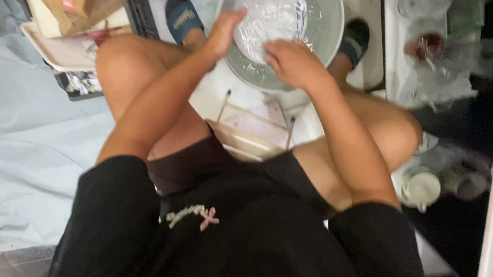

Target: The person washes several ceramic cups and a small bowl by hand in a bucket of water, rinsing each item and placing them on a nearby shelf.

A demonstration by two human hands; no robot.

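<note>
Now your left hand (224, 31) and right hand (294, 62), apart, grip a plate (272, 12) in the basin (331, 23); wet, it could slip toward 12 o'clock.

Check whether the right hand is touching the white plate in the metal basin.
Touching. The head view shows the right hand lying over the near edge of the white plate inside the metal basin, with no gap visible.

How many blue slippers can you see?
2. One blue slipper is left of the grey basin, above the left hand. The other slipper is at the basin's right edge, above the right hand. Both are partly hidden.
</note>
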